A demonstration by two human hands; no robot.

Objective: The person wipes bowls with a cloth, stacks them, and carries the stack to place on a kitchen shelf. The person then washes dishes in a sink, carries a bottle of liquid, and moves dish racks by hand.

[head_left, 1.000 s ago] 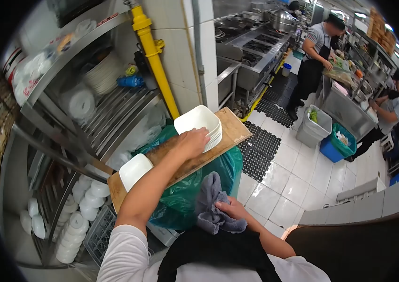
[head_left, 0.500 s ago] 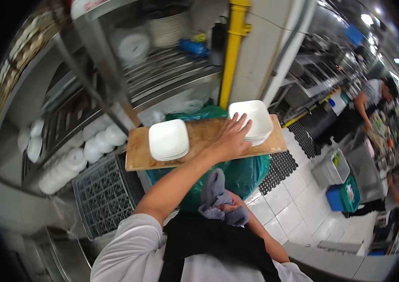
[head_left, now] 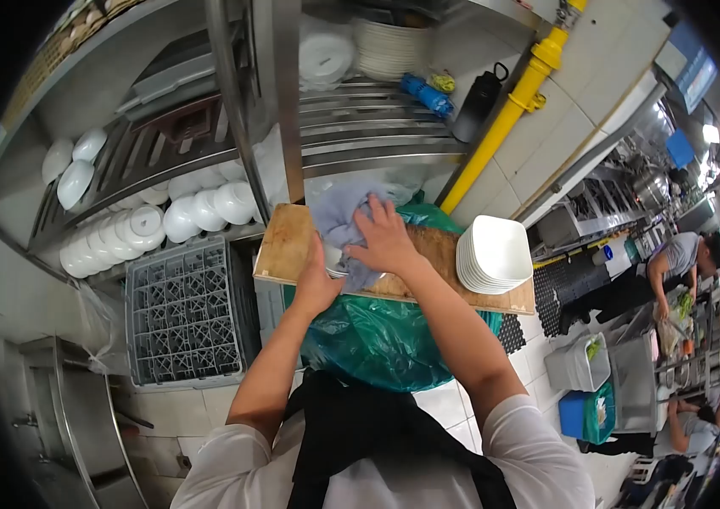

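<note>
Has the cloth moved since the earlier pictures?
Yes: the cloth has moved forward and left against the board, from beyond its near edge to over its left half, with the right hand on it.

Wooden board (head_left: pixel 285 242) before me, bearing stacked white bowls (head_left: pixel 494 256), right, and white dishware (head_left: pixel 336 265) under my cloth (head_left: pixel 343 214), left.

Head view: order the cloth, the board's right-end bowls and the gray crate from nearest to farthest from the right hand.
1. Cloth, under the right hand.
2. Bowls, right end of the board.
3. Gray crate, left of the board.
</note>
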